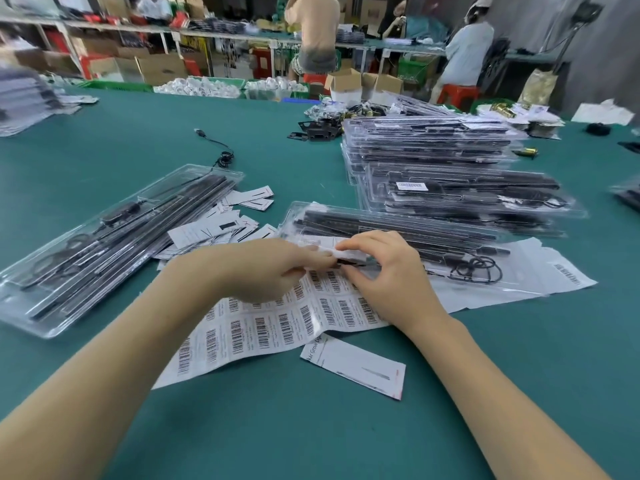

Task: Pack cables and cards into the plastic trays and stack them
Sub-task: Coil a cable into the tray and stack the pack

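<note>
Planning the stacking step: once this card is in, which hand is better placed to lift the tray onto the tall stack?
Probably the right hand: it rests over the tray, and the tall stack lies on that side. The left hand would cross over.

Both your forearms reach in from the lower corners and meet near the middle. Your left hand (266, 268) lies palm down, fingers curled, tips pinching something small and white. Your right hand (384, 271) faces it, back up, fingers bent, thumb and forefinger closed on the same piece. The fingertips of the two hands nearly touch.
</note>
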